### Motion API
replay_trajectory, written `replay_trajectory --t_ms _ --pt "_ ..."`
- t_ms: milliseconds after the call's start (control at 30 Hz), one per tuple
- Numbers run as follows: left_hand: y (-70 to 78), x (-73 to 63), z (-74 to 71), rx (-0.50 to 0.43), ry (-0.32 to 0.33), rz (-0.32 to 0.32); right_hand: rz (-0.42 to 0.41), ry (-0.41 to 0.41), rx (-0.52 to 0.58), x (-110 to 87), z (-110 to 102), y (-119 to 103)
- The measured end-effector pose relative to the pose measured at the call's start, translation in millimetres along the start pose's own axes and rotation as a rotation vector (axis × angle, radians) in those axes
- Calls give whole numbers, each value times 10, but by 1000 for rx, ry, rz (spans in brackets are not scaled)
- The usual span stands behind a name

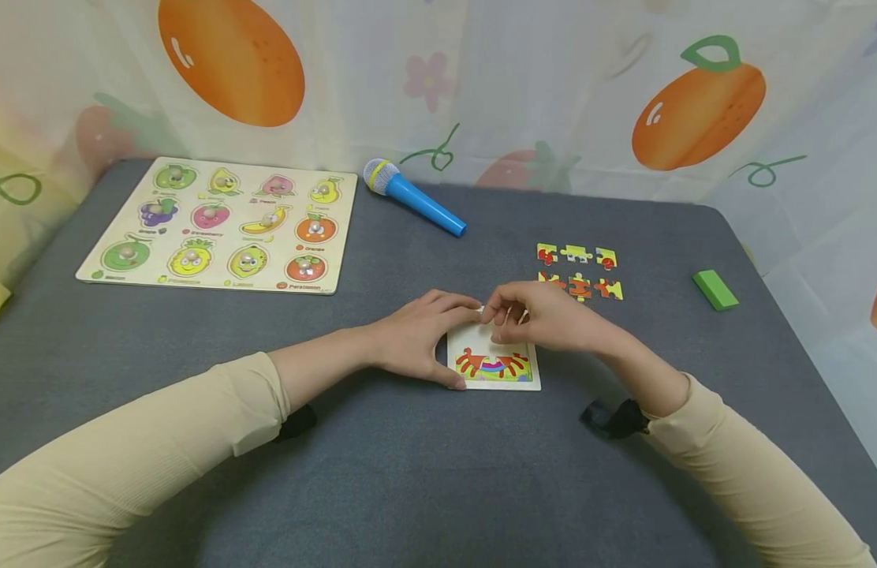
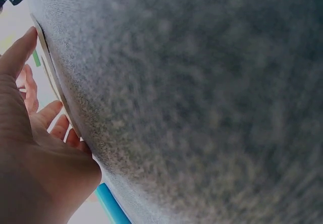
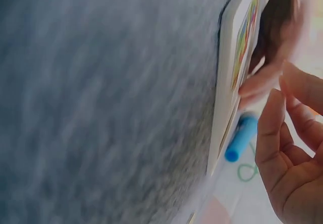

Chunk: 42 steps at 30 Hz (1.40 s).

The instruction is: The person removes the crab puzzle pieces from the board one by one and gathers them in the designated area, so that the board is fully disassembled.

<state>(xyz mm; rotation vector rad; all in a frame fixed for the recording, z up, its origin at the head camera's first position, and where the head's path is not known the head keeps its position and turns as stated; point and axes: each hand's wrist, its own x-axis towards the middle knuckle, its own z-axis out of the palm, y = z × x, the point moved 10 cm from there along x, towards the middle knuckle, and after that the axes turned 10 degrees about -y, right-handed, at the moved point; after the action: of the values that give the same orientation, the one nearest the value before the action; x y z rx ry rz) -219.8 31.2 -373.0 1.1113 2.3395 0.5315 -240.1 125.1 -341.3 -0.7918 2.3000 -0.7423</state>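
Observation:
A small crab puzzle board (image 1: 500, 386) lies flat, with joined crab and rainbow pieces (image 1: 493, 366) along its lower part. My left hand (image 1: 415, 335) rests at the board's left side, thumb on the lower left corner and fingers reaching the upper edge. The left wrist view shows those fingers fairly straight against the board's edge (image 2: 63, 100). Above the board's upper right is my right hand (image 1: 545, 315), fingers loosely bent. In the right wrist view its thumb and index fingertip stand close together, with nothing visible between them. Two rows of loose puzzle pieces (image 1: 576, 253) lie just beyond it; the hand partly covers the nearer row.
A fruit knob puzzle (image 1: 165, 272) lies at the far left. Beside it is a blue toy microphone (image 1: 424, 204) with a grey head. Towards the right edge lies a green block (image 1: 715, 289). A fruit-printed curtain (image 1: 524, 87) hangs behind the grey table (image 1: 424, 489).

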Motion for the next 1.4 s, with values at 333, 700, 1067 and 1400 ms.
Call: replay_trajectory --t_ms 333,700,1067,1400 --pt "5 -9 -14 -1 18 18 -82 -117 5 31 222 -197" --pt "-17 -4 0 -12 9 10 -97 -154 -16 51 317 -206" --pt "6 -17 -11 -13 23 30 -65 -143 -34 72 327 -179" --pt "7 -13 -13 -13 29 38 -72 -140 -57 87 330 -164"
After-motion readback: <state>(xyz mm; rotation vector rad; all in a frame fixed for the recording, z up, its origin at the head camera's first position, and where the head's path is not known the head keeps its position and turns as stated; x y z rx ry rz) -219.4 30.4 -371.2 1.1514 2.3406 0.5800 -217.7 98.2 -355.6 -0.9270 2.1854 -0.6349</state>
